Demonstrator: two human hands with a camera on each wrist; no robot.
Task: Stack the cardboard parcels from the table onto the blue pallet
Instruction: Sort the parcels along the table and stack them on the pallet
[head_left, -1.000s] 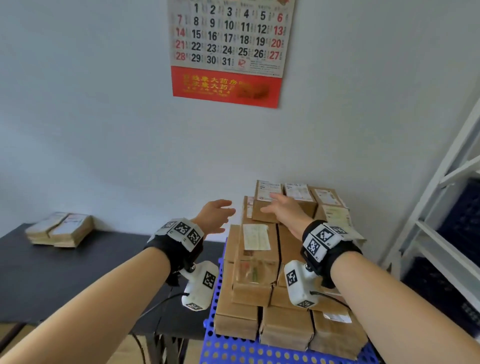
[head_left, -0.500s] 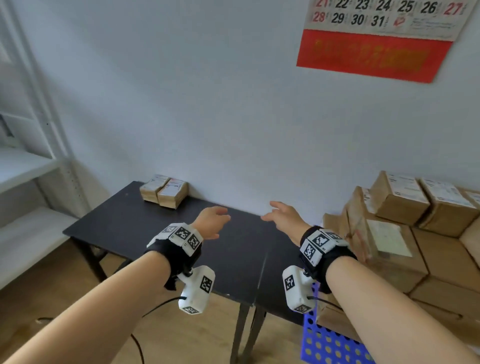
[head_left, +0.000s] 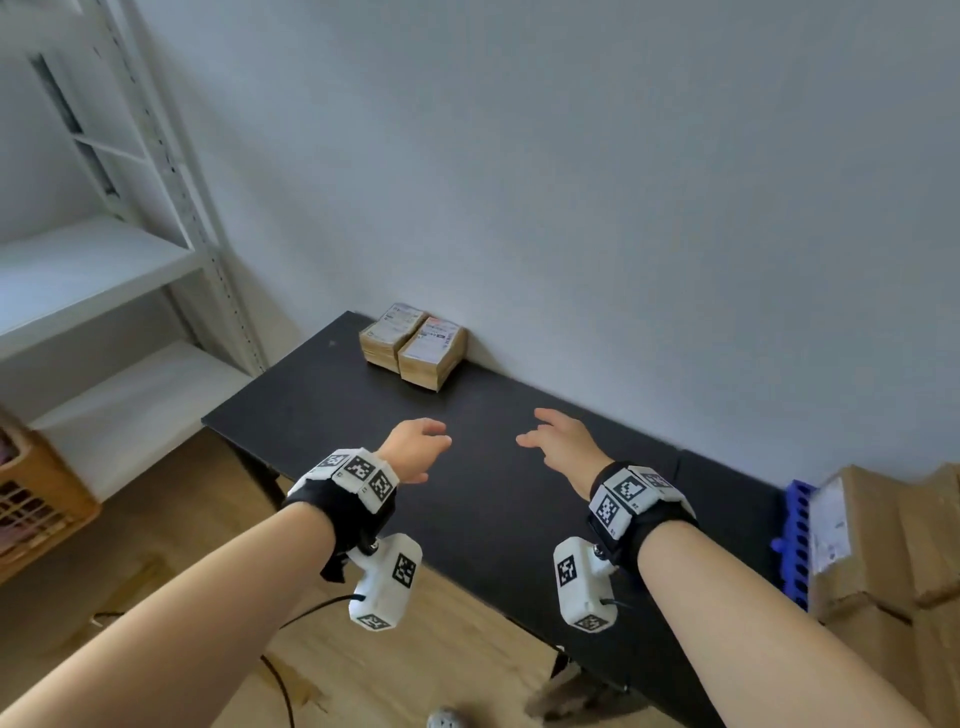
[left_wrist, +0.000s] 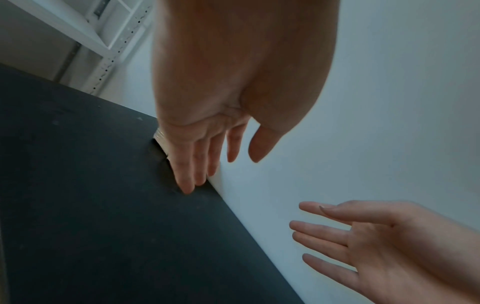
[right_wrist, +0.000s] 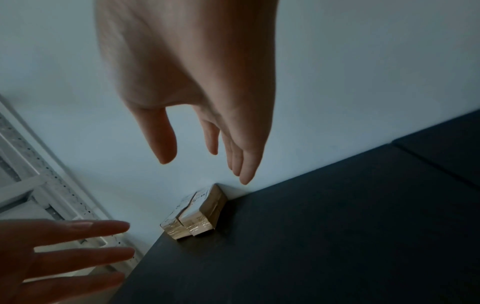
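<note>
Two cardboard parcels (head_left: 413, 344) with white labels lie side by side at the far left corner of the black table (head_left: 483, 499), against the wall; the right wrist view shows the parcels (right_wrist: 193, 216) too. My left hand (head_left: 415, 452) and right hand (head_left: 558, 441) hover over the table nearer to me, both empty with fingers relaxed and spread. The left hand (left_wrist: 207, 156) hides most of the parcels in its own view. At the right edge, stacked parcels (head_left: 883, 551) sit on the blue pallet (head_left: 797, 545).
A white metal shelf unit (head_left: 104, 260) stands left of the table. An orange basket (head_left: 36, 499) sits on the wooden floor at far left. A cable (head_left: 280, 675) trails on the floor below my left arm.
My view has swung left, away from the pallet stack toward the table. Both hands left the stacked parcels and moved over the table toward the two parcels in the corner.
</note>
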